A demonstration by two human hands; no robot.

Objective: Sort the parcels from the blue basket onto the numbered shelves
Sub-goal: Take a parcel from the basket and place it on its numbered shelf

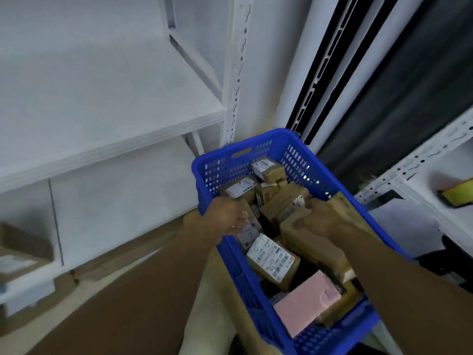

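At the bottom of the frame two bare forearms reach up and forward from the lower edge, their elbows cut off. Between them, low and right of centre, sits the blue perforated plastic basket, its near corner running out of the frame, so what carries it cannot be told. Nearest inside it lies a flat pale pink parcel, and just beyond it a brown parcel with a white printed label; the print is too blurred to read. The left hand is curled over the basket's left rim, fingers hooked inside, gripping the rim itself. The right hand is at the centre right, closed down on a brown taped cardboard parcel in the middle of the heap; its fingertips are hidden, so how firmly it holds cannot be made out. Beyond the hands roughly half a dozen more small brown parcels lie jumbled against the far wall, overlapping too much for an exact count; at least three show white labels. On the left a white metal shelf board fills the upper left of the frame, with a lower level beneath it where one blurred brown box sits at the left edge. No shelf numbers are legible. At the right edge a second white rack holds a yellow object, cut off.
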